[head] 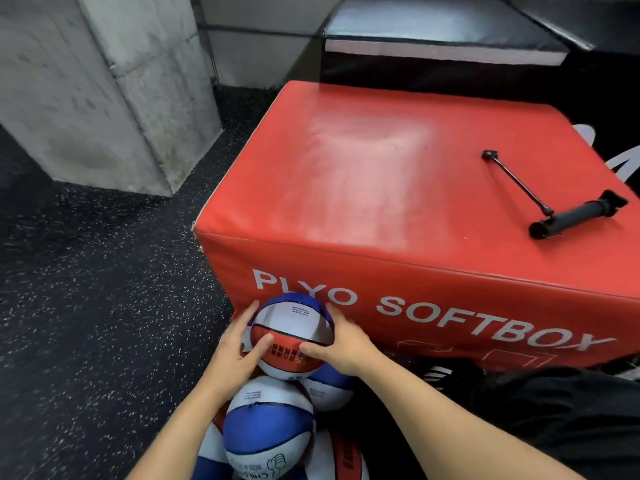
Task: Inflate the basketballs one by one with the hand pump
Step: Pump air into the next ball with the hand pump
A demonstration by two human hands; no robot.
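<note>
Nearest the camera lay a heap of red, white and blue basketballs (273, 431) on the floor, and two bare forearms reached over it from the bottom edge. One blue-and-white ball at the front of the heap carried small printed lettering and a thumbs-up drawing; others showed only in part behind and beside it. At the top of the heap sat one basketball (292, 336), held from both sides: the left hand (239, 344) curled round its left side with the thumb laid on the red panel, and the right hand (341, 341) gripped its right side, thumb pointing inward across the front. This ball stood just before the front face of a large red padded box (363, 157) printed with "PLYO SOFTBOX" in white letters, and its top hid part of that lettering. The black hand pump (575, 216) lay on its side on the box top, near the far right corner, well apart from both hands, with its thin black hose (516, 181) stretching away toward the back of the box. Behind the red box stood a black padded box (440, 39) with a pale band along its edge. To the left rose a grey concrete pillar (104, 84) from the dark speckled floor (86, 289). Dark clothing (561, 410) filled the lower right corner, beside the right forearm.
</note>
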